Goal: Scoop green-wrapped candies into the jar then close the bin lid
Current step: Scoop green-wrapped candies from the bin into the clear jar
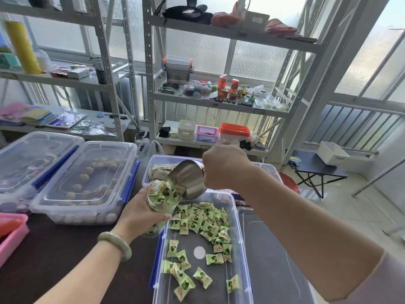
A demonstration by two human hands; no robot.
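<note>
Pouring is under way: your right hand (225, 166) is clamped on the handle of the steel scoop (188, 178), tipped so green-wrapped candies (197, 218) slide from its lip into the jar (160, 201). Your left hand (140, 216) is wrapped round the jar, holding it tilted over the upper left corner of the open bin (241, 238), centre of the frame. The jar looks to me well filled already, so the scooping seems close to done. Plenty of candies remain loose in the bin, mostly along its far end, a few scattered nearer you.

Closing is all still to do. The clear lid (274, 249) lies flat just right of the bin, partly under your right forearm; you will need both hands freed first.

Left of centre, two closed bins (87, 178) sit on the bench (54, 249), and a pink tray (13, 233) is at the left edge. Another open bin of pale wrapped sweets (160, 171) sits just behind the jar. Nothing lies across the bin rim. Shelving (219, 102) stands beyond.
</note>
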